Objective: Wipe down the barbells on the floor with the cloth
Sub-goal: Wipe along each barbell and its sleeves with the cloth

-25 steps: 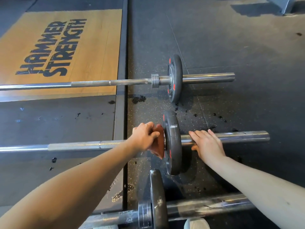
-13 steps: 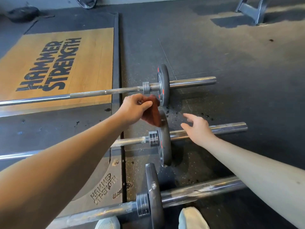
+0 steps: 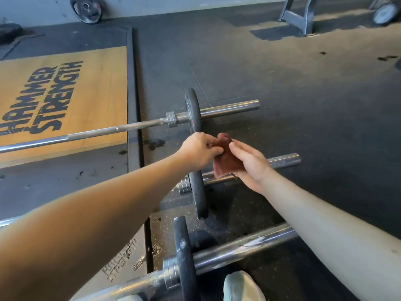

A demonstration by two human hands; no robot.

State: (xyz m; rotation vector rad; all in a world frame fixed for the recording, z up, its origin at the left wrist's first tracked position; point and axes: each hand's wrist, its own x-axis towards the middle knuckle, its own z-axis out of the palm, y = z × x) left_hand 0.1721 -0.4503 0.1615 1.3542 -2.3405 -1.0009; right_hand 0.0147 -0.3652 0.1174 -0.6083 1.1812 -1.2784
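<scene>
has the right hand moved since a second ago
Yes: the right hand lifted off the middle barbell sleeve, toward the plate, to the cloth.

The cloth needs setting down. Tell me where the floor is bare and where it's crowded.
Bare: the wide rubber floor right of the bar ends, up to the rack foot; the wood platform beyond the far bar. Tighter: the strip between far and middle bar. Crowded: between middle and near bar, plates close.

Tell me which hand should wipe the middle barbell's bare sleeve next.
Probably right. The right hand holds the reddish-brown cloth just over the middle steel barbell's shiny sleeve; the left hand merely pinches its edge, over the black round plate.
</scene>
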